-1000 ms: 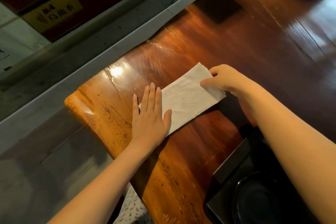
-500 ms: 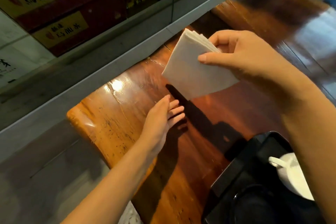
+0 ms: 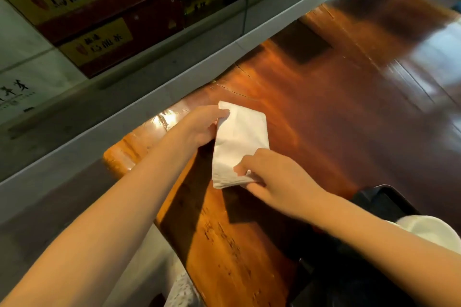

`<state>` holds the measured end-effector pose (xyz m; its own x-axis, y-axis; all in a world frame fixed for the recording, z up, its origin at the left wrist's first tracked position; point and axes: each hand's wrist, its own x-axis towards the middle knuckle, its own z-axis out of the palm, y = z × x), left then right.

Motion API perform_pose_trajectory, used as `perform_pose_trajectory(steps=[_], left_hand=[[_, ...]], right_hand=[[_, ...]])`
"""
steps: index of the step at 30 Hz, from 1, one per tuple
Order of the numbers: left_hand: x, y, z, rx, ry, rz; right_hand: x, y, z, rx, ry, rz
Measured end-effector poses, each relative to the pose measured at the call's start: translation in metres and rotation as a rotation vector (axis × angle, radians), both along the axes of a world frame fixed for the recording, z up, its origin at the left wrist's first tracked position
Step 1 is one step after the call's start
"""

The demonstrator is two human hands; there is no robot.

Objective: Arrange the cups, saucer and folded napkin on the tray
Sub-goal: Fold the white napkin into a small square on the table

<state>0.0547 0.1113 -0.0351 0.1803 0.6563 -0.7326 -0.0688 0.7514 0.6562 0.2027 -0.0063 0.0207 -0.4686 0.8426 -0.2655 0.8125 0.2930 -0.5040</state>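
A white folded napkin (image 3: 240, 143) is held a little above the polished wooden table (image 3: 336, 117). My left hand (image 3: 199, 127) pinches its far left edge. My right hand (image 3: 277, 179) grips its near corner. The black tray (image 3: 381, 202) sits at the lower right, partly hidden by my right forearm. A white cup (image 3: 431, 229) shows on the tray behind that forearm. I see no saucer.
A grey ledge (image 3: 149, 97) runs along the table's far side, with glass and boxed goods (image 3: 94, 42) behind it. The table's left end (image 3: 117, 157) drops off to a grey floor.
My right hand brought the napkin down from high in the air. My left hand, empty before, now holds the napkin's far edge. The napkin looks narrower.
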Motion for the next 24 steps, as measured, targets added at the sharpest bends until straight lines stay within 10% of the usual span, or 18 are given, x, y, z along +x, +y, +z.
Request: perform_pose_trajectory(steps=[6, 13, 24], left_hand=[[-0.002, -0.007, -0.011, 0.254, 0.189, -0.102], [-0.005, -0.042, -0.039, 1.347, 0.886, -0.97], [-0.016, -0.055, -0.063, 1.286, 1.112, -1.351]], right_hand=[[-0.009, -0.016, -0.031, -0.049, -0.036, 0.029], [-0.01, -0.026, -0.055, 0.156, -0.113, 0.146], [-0.007, -0.03, -0.059, 0.294, -0.015, 0.128]])
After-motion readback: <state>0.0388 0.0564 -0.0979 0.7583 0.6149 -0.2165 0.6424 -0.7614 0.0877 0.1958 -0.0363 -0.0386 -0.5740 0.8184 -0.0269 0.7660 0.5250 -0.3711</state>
